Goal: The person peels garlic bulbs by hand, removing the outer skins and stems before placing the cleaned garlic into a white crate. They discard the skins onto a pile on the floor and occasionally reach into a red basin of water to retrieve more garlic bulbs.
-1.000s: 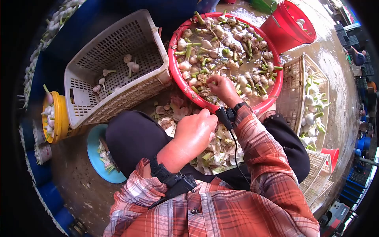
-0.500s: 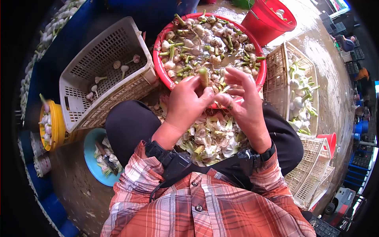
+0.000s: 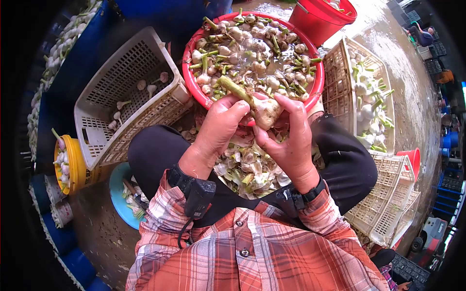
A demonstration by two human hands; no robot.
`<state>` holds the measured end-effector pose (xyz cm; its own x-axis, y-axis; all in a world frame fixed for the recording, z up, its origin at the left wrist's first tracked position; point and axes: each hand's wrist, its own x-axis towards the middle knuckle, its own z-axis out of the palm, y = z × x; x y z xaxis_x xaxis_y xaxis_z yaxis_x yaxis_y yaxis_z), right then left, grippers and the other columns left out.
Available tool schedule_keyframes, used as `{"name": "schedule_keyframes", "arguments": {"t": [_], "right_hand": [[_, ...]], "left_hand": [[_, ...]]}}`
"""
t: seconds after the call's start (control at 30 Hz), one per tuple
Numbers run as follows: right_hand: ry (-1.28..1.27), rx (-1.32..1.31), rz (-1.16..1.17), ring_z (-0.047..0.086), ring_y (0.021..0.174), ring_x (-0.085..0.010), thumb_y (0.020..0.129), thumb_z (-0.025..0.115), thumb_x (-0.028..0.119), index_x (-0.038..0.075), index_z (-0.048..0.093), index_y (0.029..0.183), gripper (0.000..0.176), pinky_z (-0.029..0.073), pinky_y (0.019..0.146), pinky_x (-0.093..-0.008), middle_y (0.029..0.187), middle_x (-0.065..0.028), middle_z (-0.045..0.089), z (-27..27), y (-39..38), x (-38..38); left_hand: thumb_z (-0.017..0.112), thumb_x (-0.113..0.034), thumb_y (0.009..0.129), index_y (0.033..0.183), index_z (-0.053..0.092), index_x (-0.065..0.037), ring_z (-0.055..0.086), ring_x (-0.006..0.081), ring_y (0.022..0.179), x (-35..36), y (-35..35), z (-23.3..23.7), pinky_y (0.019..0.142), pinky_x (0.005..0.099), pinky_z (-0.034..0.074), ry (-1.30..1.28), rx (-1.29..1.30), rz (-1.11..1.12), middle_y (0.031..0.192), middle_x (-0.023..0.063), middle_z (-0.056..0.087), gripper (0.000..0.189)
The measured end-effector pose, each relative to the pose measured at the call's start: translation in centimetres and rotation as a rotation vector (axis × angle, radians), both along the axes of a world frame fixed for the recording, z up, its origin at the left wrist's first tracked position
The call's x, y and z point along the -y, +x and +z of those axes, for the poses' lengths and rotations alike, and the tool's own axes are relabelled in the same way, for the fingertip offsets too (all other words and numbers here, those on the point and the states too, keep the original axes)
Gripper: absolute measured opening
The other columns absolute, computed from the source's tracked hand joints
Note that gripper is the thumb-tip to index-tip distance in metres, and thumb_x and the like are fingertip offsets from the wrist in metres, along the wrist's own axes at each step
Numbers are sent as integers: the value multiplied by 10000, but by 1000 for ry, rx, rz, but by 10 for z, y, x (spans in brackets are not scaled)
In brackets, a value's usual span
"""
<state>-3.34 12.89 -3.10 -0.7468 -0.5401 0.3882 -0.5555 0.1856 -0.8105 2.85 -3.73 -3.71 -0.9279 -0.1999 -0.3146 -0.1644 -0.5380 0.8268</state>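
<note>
A garlic bulb (image 3: 266, 114) with a thick green stem is held between my two hands, just over the near rim of a red basin (image 3: 186, 72). My left hand (image 3: 216, 127) grips it at the stem's base, the stem pointing up and left. The fingers and thumb of my right hand (image 3: 290, 138) pinch the bulb from the right. Many unpeeled garlic bulbs (image 3: 236, 34) lie in water in the basin. Below my hands, between my legs, is a heap of peeled garlic skins (image 3: 252, 169).
To the left stand a grey crate (image 3: 124, 72) with several bulbs, a yellow bucket (image 3: 74, 162), and a blue bowl (image 3: 117, 194) holding a knife (image 3: 133, 191). On the right are a crate of white garlic (image 3: 371, 106), a red bucket (image 3: 320, 22) and stacked crates (image 3: 376, 206).
The garlic has turned from an upright stem to one leaning left, so its bulb now shows. My right fingers have closed onto the bulb.
</note>
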Motion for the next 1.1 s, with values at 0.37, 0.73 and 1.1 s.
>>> {"name": "schedule_keyframes", "arguments": {"t": [0.37, 0.73, 1.1], "right_hand": [[78, -323, -40, 596, 1045, -296, 662, 841, 18, 49, 511, 1297, 717, 542, 860, -374, 1182, -166, 548, 1, -5, 6], [-425, 1302, 246, 690, 884, -172, 1001, 639, 298, 8, 495, 1343, 471, 549, 734, -270, 1115, -109, 665, -7, -10, -10], [-327, 622, 54, 660, 938, -119, 895, 760, 126, 19, 476, 1349, 546, 548, 804, -267, 1125, -81, 658, -6, 9, 7]], "left_hand": [[544, -158, 998, 1301, 594, 27, 686, 155, 1008, 2, 1, -6, 865, 303, 578, 57, -25, -19, 1173, 99, 677, 358], [603, -193, 1015, 1259, 628, 27, 672, 113, 974, -3, 2, 8, 887, 284, 564, -144, -71, 35, 1108, 58, 697, 330], [557, -135, 1000, 1222, 647, 43, 681, 125, 955, -5, 0, 7, 859, 284, 573, -107, -54, 77, 1106, 79, 697, 297]]}}
